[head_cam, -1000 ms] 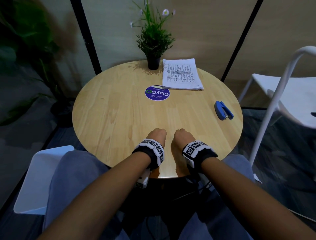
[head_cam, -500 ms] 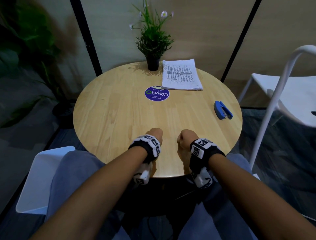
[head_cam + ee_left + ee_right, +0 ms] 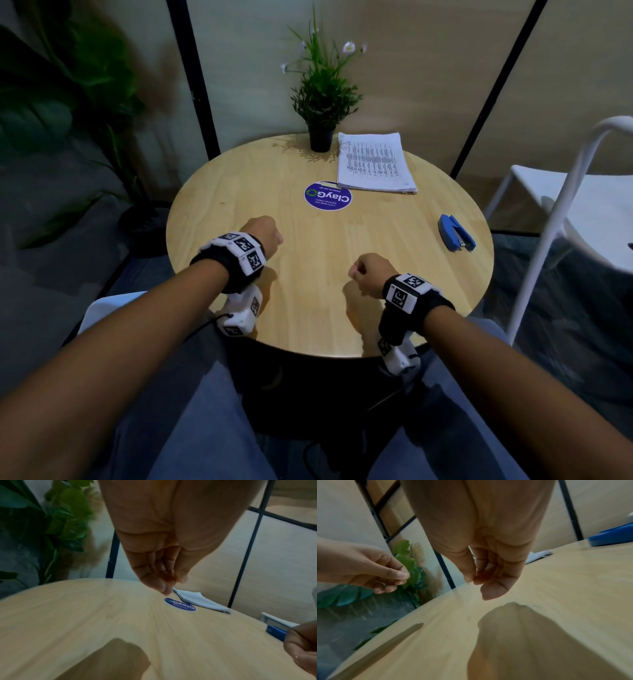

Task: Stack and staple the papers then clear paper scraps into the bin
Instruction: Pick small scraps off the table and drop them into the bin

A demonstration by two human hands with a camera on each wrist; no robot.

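Observation:
A stack of printed papers [image 3: 373, 164] lies at the far side of the round wooden table [image 3: 239, 192], also seen as papers [image 3: 197, 600] in the left wrist view. The blue stapler [image 3: 457, 233] sits near the right edge, apart from the stack. My left hand [image 3: 267, 233] hovers over the table's left middle, fingers curled and holding nothing. My right hand [image 3: 366, 274] is nearer the front edge, also curled with nothing in it. Both hands are well short of the papers and stapler. No scraps or bin show.
A small potted plant [image 3: 321, 137] stands just left of the papers. A round blue sticker [image 3: 328, 198] is in the table's centre. A white chair [image 3: 582, 192] stands to the right, a big leafy plant [image 3: 51, 102] to the left, and a white object [image 3: 102, 308] sits by my left knee.
Both fists were side by side at the table's front edge. They have moved apart, the left hand forward and leftward, the right hand to the right.

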